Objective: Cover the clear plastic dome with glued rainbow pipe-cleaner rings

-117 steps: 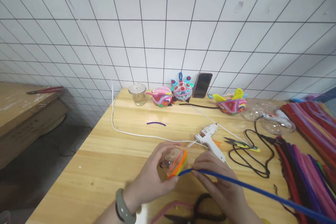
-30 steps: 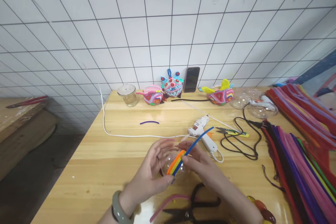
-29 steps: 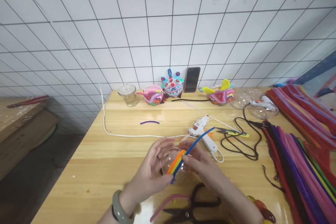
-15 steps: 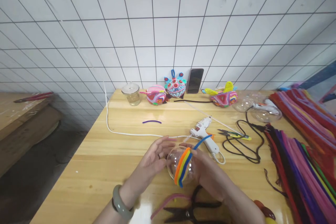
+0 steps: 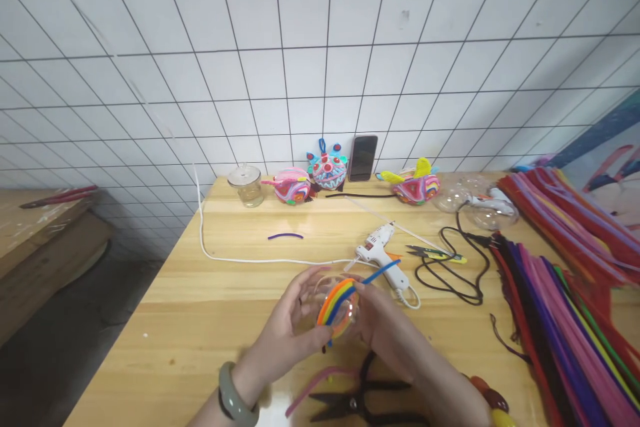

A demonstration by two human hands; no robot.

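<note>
Between both hands is a clear plastic ball [image 5: 346, 320] with orange, yellow and blue pipe cleaners [image 5: 336, 300] lying side by side over it. My left hand [image 5: 300, 320] wraps the ball's left side, its thumb on the lower end of the stripes. My right hand [image 5: 375, 310] grips the ball's right side, fingers at the upper end of the stripes, where a blue tail sticks out to the upper right. Just beyond lies a white glue gun [image 5: 383, 255]. Nearer me are black scissors [image 5: 350, 403] and a pink pipe cleaner [image 5: 313, 388].
Bundles of coloured pipe cleaners [image 5: 560, 327] cover the right side. A black cord [image 5: 450, 290] loops beside a yellow-handled cutter [image 5: 445, 255]. Along the wall stand a lidded glass [image 5: 247, 187], decorated balls [image 5: 327, 170], a phone [image 5: 363, 158] and clear balls [image 5: 490, 213].
The ball has turned in my hands, so the stripes slant more. My left thumb has moved onto their lower end. The camera view has shifted slightly.
</note>
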